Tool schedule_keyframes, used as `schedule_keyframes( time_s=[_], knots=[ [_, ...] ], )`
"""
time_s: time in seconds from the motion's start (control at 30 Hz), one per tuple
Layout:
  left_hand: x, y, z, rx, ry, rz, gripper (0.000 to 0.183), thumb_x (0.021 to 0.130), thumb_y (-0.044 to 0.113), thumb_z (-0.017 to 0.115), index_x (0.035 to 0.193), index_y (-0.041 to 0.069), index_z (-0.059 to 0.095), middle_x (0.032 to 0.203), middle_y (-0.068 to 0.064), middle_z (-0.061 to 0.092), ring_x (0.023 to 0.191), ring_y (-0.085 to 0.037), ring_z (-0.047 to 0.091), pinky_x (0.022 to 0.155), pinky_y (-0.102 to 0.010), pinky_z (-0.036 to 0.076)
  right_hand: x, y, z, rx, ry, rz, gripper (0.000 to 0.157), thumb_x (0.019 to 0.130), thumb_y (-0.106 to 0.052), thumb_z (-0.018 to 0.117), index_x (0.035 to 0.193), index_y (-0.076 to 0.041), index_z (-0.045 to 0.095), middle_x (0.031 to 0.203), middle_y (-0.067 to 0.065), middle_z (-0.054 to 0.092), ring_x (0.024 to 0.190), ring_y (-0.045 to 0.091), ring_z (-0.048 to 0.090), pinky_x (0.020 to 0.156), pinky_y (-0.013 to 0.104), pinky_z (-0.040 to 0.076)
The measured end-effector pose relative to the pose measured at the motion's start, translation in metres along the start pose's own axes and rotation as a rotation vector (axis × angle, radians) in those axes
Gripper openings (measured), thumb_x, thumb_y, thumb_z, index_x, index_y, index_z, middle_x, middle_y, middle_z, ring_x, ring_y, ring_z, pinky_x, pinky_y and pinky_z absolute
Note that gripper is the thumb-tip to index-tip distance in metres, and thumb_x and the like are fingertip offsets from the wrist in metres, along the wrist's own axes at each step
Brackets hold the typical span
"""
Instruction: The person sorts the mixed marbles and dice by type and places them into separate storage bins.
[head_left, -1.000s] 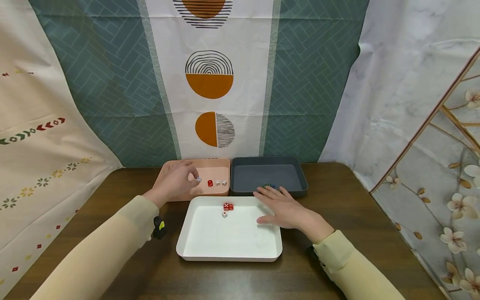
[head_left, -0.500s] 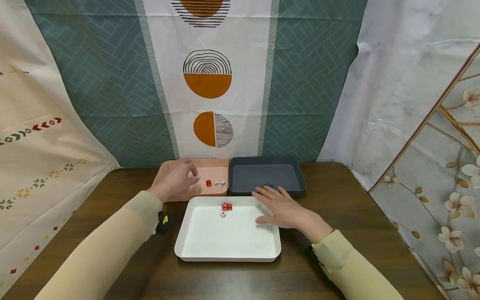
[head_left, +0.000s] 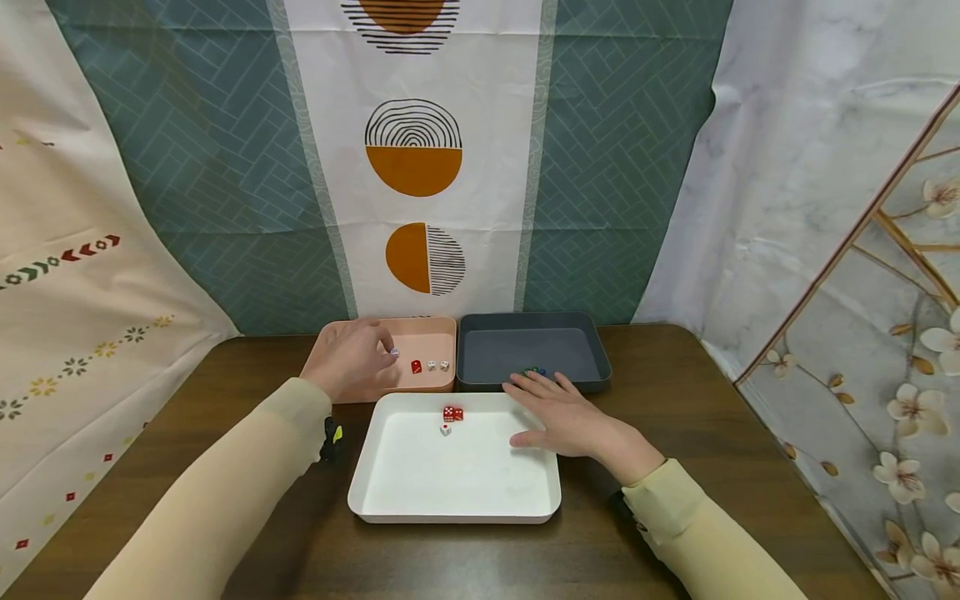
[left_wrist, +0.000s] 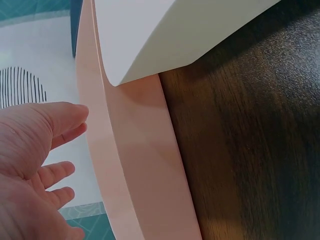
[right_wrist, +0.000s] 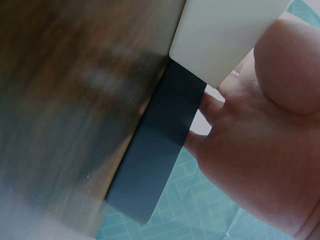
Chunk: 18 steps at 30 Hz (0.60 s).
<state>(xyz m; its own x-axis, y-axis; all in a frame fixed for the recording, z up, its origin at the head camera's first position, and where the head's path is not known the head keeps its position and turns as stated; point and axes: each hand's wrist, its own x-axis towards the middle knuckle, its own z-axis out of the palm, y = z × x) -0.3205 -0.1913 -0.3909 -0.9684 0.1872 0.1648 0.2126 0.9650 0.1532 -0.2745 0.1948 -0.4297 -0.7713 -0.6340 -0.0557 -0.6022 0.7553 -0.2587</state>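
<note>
My left hand (head_left: 347,357) reaches over the peach tray (head_left: 405,383), with thumb and index finger pinching a small white die (head_left: 394,352) whose edge shows at the fingertips. Just right of it in the tray are a red die (head_left: 416,367) and two white dice (head_left: 438,366). In the left wrist view, the hand (left_wrist: 30,145) hides that die. My right hand (head_left: 564,419) lies flat with fingers spread over the far right corner of the white tray (head_left: 453,518), fingertips at the dark grey tray's near edge. Green and blue dice (head_left: 536,371) show just past them.
The dark grey tray (head_left: 525,333) stands beside the peach one, both behind the white tray. Two red dice (head_left: 453,414) and a white die (head_left: 446,430) lie in the white tray. Brown wooden table (head_left: 645,367) surrounds them, with patterned cloths hanging behind and at the sides.
The white die at my left fingertips has shifted slightly away from me, and the left wrist has swung a little to the right. My right hand stays put.
</note>
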Motion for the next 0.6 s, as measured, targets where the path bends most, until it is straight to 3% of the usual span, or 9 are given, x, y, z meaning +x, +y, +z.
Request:
schedule_keyframes(
  time_s=[0.33,0.5,0.6],
  knots=[
    [0.011,0.0,0.007,-0.044,-0.061,-0.055,0.019,0.106,0.028,0.072,0.115,0.013,0.079,0.122,-0.007,0.07,0.114,-0.03,0.06,0.11,-0.054,0.048,0.001,0.001,0.001,-0.005,-0.009,0.002,0.09,0.104,-0.056,0.072,0.176,-0.021,0.031,0.183,0.004,0.021,0.17,0.031,0.012,0.134,0.061,0.001],
    [0.015,0.002,0.01,-0.143,-0.082,-0.061,0.017,0.105,0.02,0.073,0.114,0.006,0.078,0.121,-0.013,0.068,0.113,-0.034,0.058,0.105,-0.052,0.054,0.002,0.002,0.001,-0.011,-0.006,0.003,0.09,0.104,-0.057,0.072,0.176,-0.02,0.032,0.183,0.003,0.021,0.17,0.031,0.012,0.134,0.061,0.001],
    [0.015,0.003,0.011,-0.149,-0.08,-0.061,0.016,0.104,0.018,0.074,0.113,0.006,0.077,0.119,-0.013,0.068,0.115,-0.035,0.057,0.112,-0.06,0.047,0.002,0.002,0.001,-0.012,-0.005,0.003,0.09,0.104,-0.056,0.072,0.176,-0.02,0.032,0.183,0.003,0.022,0.17,0.031,0.012,0.134,0.061,0.001]
  ],
)
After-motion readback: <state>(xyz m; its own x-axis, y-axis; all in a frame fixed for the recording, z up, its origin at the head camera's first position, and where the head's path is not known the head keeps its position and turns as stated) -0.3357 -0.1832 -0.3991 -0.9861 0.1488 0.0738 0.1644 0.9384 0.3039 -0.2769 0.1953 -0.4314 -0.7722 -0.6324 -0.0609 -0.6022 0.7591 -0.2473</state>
